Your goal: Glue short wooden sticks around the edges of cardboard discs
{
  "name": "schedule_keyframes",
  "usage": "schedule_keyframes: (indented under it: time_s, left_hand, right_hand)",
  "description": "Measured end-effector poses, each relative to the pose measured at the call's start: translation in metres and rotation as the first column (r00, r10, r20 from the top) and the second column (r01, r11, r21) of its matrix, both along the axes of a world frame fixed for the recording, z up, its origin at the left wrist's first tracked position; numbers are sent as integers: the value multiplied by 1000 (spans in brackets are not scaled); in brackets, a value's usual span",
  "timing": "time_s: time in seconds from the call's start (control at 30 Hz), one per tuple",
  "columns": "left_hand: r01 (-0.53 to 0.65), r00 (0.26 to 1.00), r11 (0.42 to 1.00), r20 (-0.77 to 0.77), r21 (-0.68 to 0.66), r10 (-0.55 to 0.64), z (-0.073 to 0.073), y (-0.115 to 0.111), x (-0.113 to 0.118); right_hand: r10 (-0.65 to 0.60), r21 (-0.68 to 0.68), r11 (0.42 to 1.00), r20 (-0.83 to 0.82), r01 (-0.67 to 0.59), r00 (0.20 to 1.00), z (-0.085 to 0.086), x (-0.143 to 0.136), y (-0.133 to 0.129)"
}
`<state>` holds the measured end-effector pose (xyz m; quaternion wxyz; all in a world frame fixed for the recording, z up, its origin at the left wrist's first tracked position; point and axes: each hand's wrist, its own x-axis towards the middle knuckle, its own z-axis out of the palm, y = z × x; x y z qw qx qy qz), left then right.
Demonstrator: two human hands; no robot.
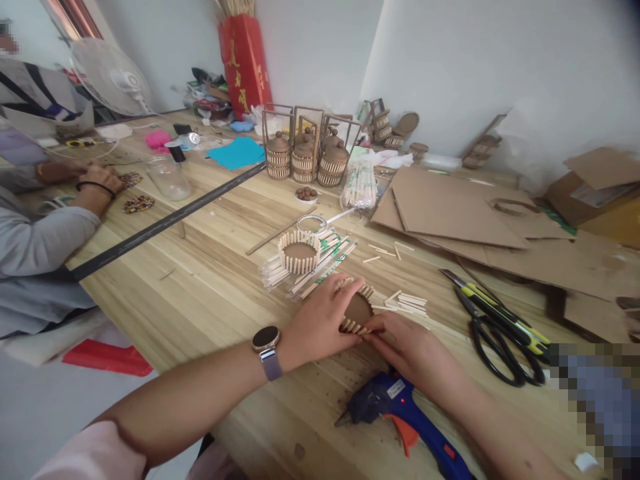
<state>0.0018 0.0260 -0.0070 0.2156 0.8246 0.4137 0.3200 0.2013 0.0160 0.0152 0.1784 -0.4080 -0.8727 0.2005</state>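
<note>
My left hand (327, 320) curls around a small round basket (359, 311) with a brown cardboard base and a wall of short wooden sticks. At the basket's near right edge, the fingertips of my right hand (407, 343) pinch a short stick of the wall; the fingers partly cover it. A blue hot glue gun (385, 397) with an orange trigger lies below my right hand, its small light red. Loose cut sticks (413, 303) are scattered just beyond the basket. Another stick-walled basket (300, 253) rests on plastic-wrapped sticks (277, 272) farther back.
Black scissors (495, 347) and a yellow-black utility knife (505, 313) lie at right, before cardboard sheets (440, 207). Lidded baskets with handles (306, 157) stand at the back near a bowl of brown beads (307, 195). Another person's hands (97, 183) work at left by a glass jar (170, 180).
</note>
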Motion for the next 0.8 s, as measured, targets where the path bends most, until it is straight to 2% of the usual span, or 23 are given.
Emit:
schedule_keyframes:
  time_s: [0.8]
  left_hand:
    - [26, 999, 999, -27, 43, -25, 2, 2, -1]
  right_hand:
    - [37, 163, 986, 12, -38, 999, -12, 3, 2]
